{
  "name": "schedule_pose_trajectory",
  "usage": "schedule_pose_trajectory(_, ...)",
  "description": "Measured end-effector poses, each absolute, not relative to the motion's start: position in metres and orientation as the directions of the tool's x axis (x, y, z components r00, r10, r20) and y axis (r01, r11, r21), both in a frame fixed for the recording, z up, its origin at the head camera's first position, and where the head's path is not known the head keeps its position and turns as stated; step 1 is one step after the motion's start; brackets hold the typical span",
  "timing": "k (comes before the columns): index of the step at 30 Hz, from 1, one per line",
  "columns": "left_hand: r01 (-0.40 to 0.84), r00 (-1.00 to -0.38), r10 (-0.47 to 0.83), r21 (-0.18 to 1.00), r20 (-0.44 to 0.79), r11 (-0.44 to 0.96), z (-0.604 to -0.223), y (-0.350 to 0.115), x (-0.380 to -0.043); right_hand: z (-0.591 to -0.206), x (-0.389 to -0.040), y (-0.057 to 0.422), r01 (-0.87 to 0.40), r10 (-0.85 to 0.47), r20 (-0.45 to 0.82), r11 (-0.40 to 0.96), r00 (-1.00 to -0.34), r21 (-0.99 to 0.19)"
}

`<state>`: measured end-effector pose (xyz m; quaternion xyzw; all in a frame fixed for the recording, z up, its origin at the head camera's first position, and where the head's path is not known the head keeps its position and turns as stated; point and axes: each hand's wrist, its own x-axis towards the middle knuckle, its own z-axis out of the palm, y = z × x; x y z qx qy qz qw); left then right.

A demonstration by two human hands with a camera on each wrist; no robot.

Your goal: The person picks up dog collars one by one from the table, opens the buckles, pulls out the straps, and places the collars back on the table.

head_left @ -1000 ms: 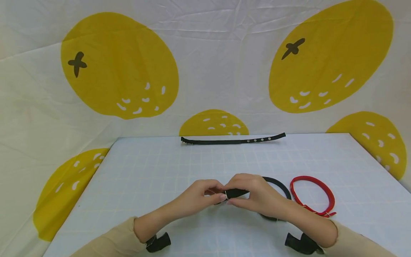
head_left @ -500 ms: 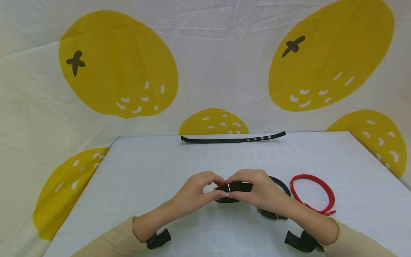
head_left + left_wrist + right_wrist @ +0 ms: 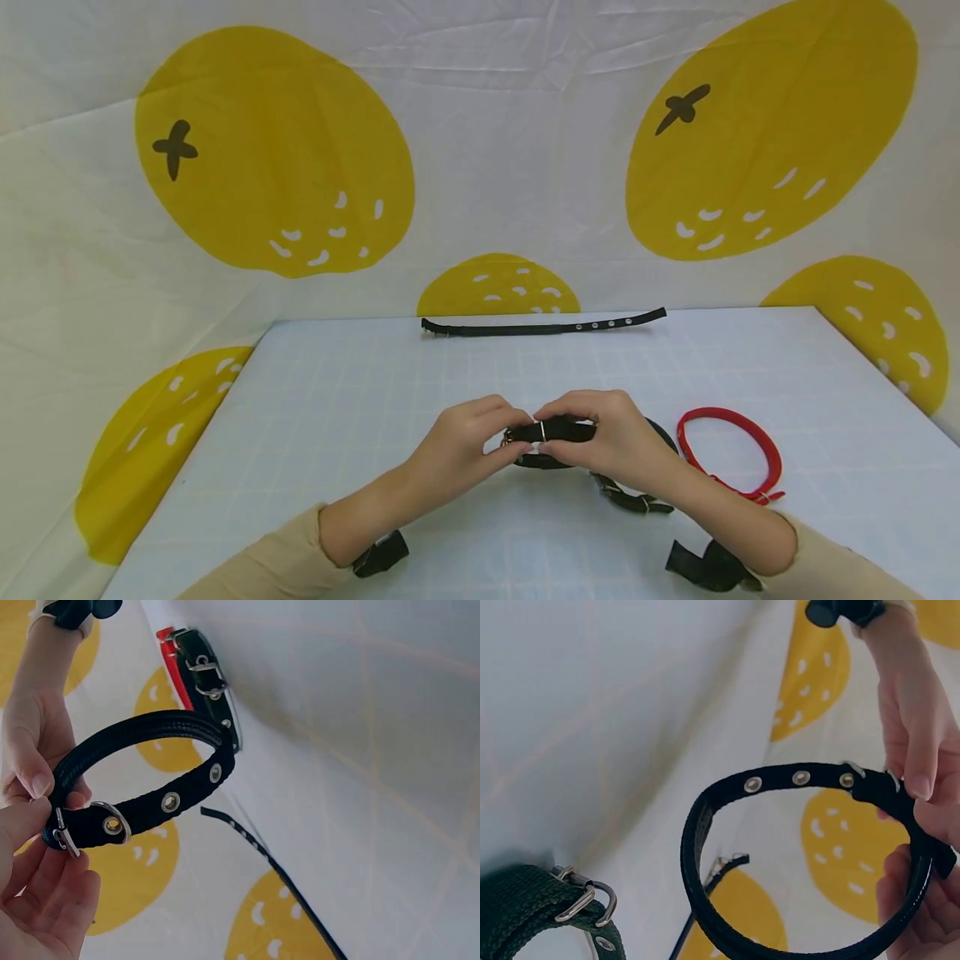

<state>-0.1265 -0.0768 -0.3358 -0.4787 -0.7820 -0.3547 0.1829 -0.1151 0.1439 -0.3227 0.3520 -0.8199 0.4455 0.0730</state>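
Note:
A black collar (image 3: 570,429) with metal eyelets, a buckle and a ring forms a closed loop held up over the table. My left hand (image 3: 465,437) pinches it at the buckle end; in the left wrist view its thumb and fingers meet right at the silver buckle (image 3: 67,834). Close beside, my right hand (image 3: 618,429) pinches the same collar between thumb and fingers. The whole loop of the collar (image 3: 696,855) shows in the right wrist view, its row of eyelets along the far side. Part of the strap at the buckle is hidden behind the fingertips.
On the table (image 3: 337,375) a dark green buckled collar (image 3: 630,500) lies partly behind the right forearm. A red collar (image 3: 772,458) lies just right of it. A black collar (image 3: 510,331) is stretched out straight along the back edge, before a patterned cloth (image 3: 517,167).
Both hands have risen slightly and shifted a little right with the collar. Its loop has turned, and the strap and metal ring between the hands show more plainly.

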Motion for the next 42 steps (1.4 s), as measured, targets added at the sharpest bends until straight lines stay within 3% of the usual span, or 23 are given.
schedule_pose_trajectory(11,0.809,-0.564,0.588,0.531,0.580,0.253,-0.336,-0.078,-0.125,-0.325,-0.111,0.145,-0.408,-0.406,0.278,0.279,-0.870,-0.869)
schedule_pose_trajectory(20,0.735,-0.642,0.516,0.647,0.567,0.203,-0.336,-0.076,-0.122,-0.327,-0.109,0.140,-0.230,-0.289,0.160,0.229,-0.944,-0.946)
schedule_pose_trajectory(27,0.500,-0.799,0.445,0.858,0.405,0.118,-0.336,-0.075,-0.119,-0.326,-0.109,0.134,-0.121,-0.235,0.092,0.114,-0.968,-0.986)
schedule_pose_trajectory(32,0.383,-0.860,0.403,0.919,0.315,0.099,-0.334,-0.074,-0.118,-0.323,-0.109,0.129,-0.041,-0.203,0.036,0.024,-0.979,-0.999)
schedule_pose_trajectory(37,0.272,-0.909,0.344,0.961,0.237,0.057,-0.330,-0.072,-0.118,-0.326,-0.109,0.128,-0.025,-0.181,0.033,-0.044,-0.983,-0.999)
schedule_pose_trajectory(42,0.363,-0.885,0.329,0.931,0.328,0.047,-0.332,-0.072,-0.116,-0.329,-0.111,0.134,-0.167,-0.255,0.150,0.047,-0.955,-0.985)
